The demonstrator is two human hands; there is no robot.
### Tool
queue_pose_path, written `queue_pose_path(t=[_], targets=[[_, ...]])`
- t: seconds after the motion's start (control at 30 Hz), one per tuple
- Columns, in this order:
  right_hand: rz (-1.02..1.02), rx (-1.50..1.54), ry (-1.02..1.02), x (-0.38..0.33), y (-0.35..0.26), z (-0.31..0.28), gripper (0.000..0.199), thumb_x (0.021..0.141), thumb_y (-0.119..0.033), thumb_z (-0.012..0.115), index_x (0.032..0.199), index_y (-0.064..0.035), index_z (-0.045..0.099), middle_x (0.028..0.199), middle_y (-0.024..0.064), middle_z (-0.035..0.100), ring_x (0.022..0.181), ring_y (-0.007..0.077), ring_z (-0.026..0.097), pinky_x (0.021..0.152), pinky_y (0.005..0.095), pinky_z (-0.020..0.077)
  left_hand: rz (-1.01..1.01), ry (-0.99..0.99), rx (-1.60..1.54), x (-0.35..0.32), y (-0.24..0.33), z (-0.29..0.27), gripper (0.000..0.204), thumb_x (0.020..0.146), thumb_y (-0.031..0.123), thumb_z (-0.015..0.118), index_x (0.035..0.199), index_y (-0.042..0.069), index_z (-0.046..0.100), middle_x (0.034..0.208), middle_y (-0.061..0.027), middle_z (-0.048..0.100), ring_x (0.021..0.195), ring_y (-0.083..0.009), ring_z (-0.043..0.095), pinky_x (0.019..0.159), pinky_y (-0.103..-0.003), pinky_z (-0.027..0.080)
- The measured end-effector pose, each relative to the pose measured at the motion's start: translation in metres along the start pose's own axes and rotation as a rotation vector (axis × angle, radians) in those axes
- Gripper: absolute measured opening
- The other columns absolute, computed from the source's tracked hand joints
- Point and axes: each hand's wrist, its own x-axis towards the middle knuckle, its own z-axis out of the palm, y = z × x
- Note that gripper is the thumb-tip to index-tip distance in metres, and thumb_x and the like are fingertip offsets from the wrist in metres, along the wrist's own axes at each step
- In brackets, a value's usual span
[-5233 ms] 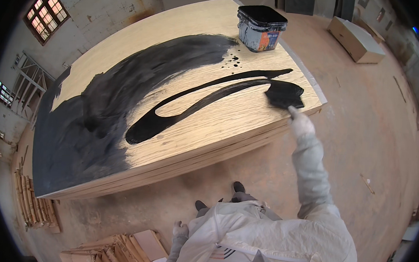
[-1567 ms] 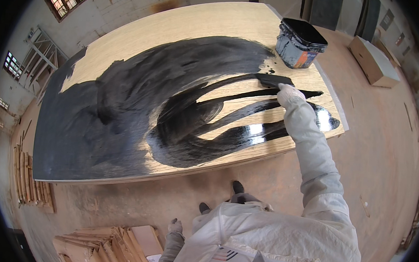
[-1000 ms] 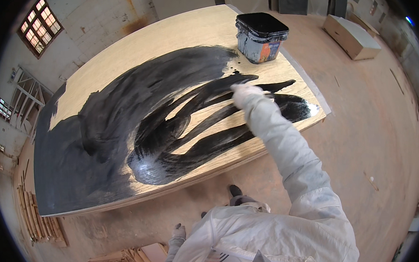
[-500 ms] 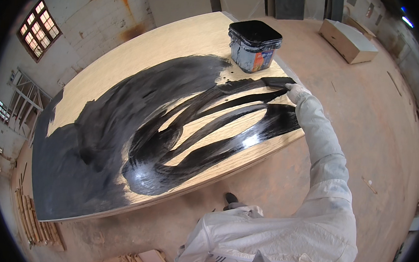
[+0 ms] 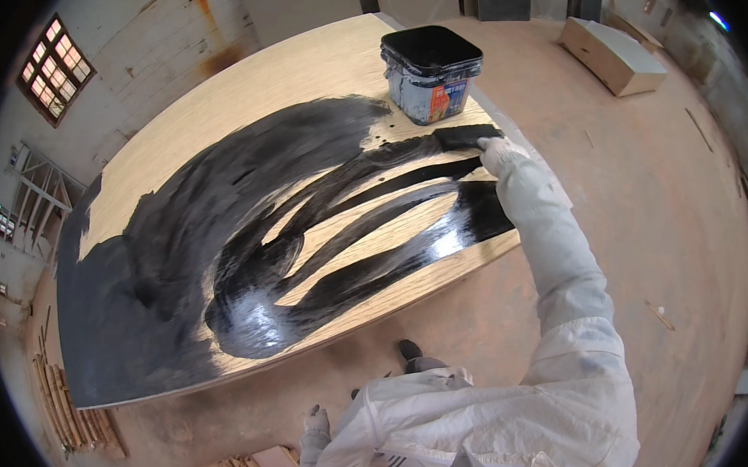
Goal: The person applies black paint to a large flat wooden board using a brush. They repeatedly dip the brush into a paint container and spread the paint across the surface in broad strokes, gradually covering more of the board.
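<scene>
In a white glove, my right hand point(image 5: 502, 152) grips a wide flat paintbrush point(image 5: 465, 137) coated in black. The brush lies on the far right of a large wood-grain board point(image 5: 228, 96), close to its right edge. Black paint point(image 5: 174, 281) covers much of the board's left side, with wet, glossy loops and streaks toward the right. Just beyond the brush, a black-rimmed, paint-smeared bucket point(image 5: 431, 74) stands on the board. My gloved left hand point(image 5: 317, 420) hangs low by my side, its fingers curled, and nothing shows in it.
A long wooden box point(image 5: 612, 58) rests on the floor at the far right. Wooden poles point(image 5: 72, 403) lie beside the board's near left corner. A metal frame point(image 5: 40, 196) stands at the left wall. Scrap wood point(image 5: 261, 466) lies near my feet.
The brush and my right hand have shifted slightly left in the picture, as has the whole scene. My left hand has come into view at the bottom.
</scene>
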Motion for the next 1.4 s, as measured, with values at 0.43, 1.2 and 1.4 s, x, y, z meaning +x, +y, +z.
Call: queue_pose_path(t=[0.43, 1.2, 1.4], targets=[[0.107, -0.041, -0.039, -0.125, -0.038, -0.001, 0.043, 0.101, -0.033, 0.055, 0.143, -0.029, 0.063, 0.133, 0.014, 0.071, 0.125, 0.035, 0.067, 0.107, 0.0465, 0.0525, -0.239, -0.085, -0.023, -0.053, -0.084, -0.014, 0.053, 0.09, 0.027, 0.072, 0.135, -0.002, 0.067, 0.127, -0.0231, 0.073, 0.119, -0.033, 0.069, 0.103, -0.039, 0.053], [0.123, 0.105, 0.114, -0.069, 0.084, 0.033, 0.049, 0.096, -0.016, 0.064, 0.145, -0.0202, 0.064, 0.125, 0.0171, 0.074, 0.115, 0.0332, 0.071, 0.102, 0.0402, 0.0529, -0.066, -0.007, -0.059, 0.021, -0.075, -0.037, 0.051, 0.093, 0.018, 0.069, 0.138, -0.005, 0.063, 0.133, -0.0211, 0.069, 0.121, -0.0311, 0.067, 0.104, -0.04, 0.053], [0.115, -0.105, -0.038, -0.176, 0.037, 0.016, 0.045, 0.099, -0.027, 0.056, 0.143, -0.0254, 0.062, 0.127, 0.0147, 0.073, 0.118, 0.034, 0.07, 0.101, 0.0438, 0.055, -0.222, -0.17, -0.012, -0.012, -0.099, -0.029, 0.05, 0.094, 0.015, 0.068, 0.139, -0.007, 0.062, 0.133, -0.0216, 0.069, 0.121, -0.0314, 0.067, 0.104, -0.04, 0.053]])
